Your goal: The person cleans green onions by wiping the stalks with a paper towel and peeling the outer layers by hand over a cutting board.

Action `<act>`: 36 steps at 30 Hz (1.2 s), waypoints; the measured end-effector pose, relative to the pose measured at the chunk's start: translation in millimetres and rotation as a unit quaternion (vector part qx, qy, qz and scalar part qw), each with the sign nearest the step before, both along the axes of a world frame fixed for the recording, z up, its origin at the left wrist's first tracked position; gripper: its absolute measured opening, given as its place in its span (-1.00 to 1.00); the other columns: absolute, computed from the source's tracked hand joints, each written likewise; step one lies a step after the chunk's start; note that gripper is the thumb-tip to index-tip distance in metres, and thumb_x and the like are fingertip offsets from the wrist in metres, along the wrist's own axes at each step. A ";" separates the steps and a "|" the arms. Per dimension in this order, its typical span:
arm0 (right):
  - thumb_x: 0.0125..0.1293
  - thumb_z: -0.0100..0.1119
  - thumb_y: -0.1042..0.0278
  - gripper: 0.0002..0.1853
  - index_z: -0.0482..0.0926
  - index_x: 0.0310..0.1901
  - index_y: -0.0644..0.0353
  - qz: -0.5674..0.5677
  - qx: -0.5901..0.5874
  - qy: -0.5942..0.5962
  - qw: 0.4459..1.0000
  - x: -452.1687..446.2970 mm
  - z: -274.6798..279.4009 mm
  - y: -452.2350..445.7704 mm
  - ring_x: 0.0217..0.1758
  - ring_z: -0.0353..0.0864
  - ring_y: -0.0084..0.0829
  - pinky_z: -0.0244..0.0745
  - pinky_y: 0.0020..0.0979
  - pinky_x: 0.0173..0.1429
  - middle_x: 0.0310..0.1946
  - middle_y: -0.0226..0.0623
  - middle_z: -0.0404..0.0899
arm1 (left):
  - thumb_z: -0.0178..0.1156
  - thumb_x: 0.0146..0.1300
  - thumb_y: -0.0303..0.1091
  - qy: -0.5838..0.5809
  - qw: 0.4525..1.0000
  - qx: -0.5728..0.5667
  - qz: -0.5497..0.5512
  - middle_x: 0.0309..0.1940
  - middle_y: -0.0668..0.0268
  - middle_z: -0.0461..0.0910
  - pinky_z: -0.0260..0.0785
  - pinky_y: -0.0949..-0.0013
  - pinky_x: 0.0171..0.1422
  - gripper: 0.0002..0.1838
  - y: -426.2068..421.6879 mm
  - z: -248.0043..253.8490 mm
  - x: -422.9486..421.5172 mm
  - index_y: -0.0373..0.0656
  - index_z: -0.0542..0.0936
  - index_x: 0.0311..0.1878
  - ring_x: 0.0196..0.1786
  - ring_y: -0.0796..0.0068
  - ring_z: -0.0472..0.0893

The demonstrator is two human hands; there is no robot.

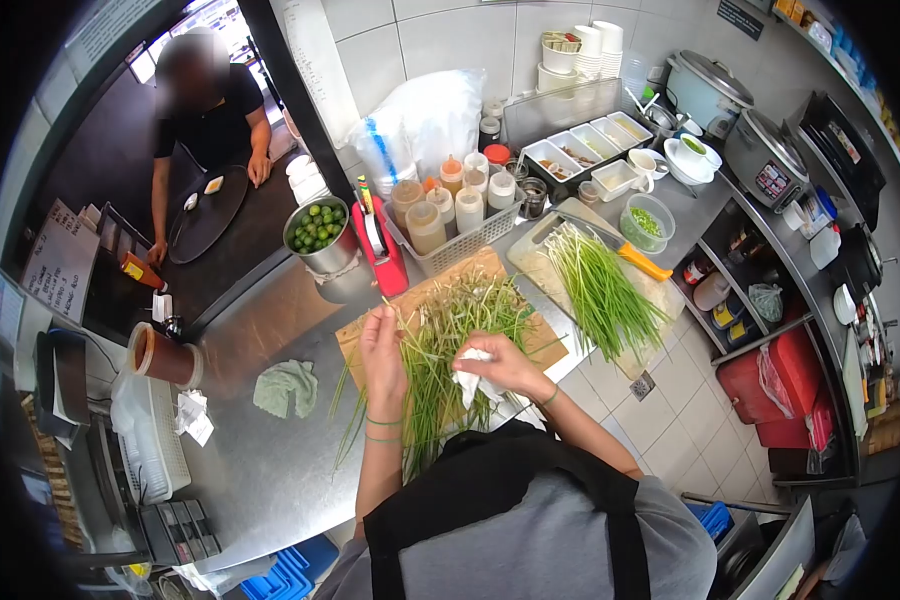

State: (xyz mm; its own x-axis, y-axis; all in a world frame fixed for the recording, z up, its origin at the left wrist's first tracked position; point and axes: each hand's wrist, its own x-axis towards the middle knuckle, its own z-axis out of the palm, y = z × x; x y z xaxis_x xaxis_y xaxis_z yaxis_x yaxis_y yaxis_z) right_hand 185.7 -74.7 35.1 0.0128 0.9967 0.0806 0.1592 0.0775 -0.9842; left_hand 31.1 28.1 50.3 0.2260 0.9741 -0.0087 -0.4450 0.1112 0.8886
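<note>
Ok so from where I'm sitting, the steel bench (260, 450) takes up most of my view, with a brown sheet (550, 345) on it and a big messy heap of green stalks (450, 320) spread over that. The heap is right in front of me, long axis running roughly away from my body: scruffy, pale-brown tangled ends at the far side, long thin green leaves trailing back toward me and spilling off to the left. Both hands are right at it, so neither's clearly nearer. My left hand (382, 365) is at its left edge, and my right hand (510, 368) is over the right side. Grip-wise, the right is curled closed around a crumpled white wad (468, 385), paper or cloth, can't tell. Left thumb and fingertips look nearly together, but I can't tell if they've got a strand.
</note>
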 end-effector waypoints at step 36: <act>0.13 0.19 0.49 -0.92 0.60 -0.37 0.31 -0.278 -0.063 0.161 0.945 40.0 -34.4 -116.9 -0.32 0.49 -0.68 0.35 -0.62 -0.15 -0.41 -0.42 0.61 | -0.03 0.33 -0.31 0.154 0.887 -0.135 -0.415 0.23 -0.15 0.14 0.45 0.23 0.04 -0.44 4.8 -24.6 264.5 -0.28 0.02 0.30 0.02 0.10 0.53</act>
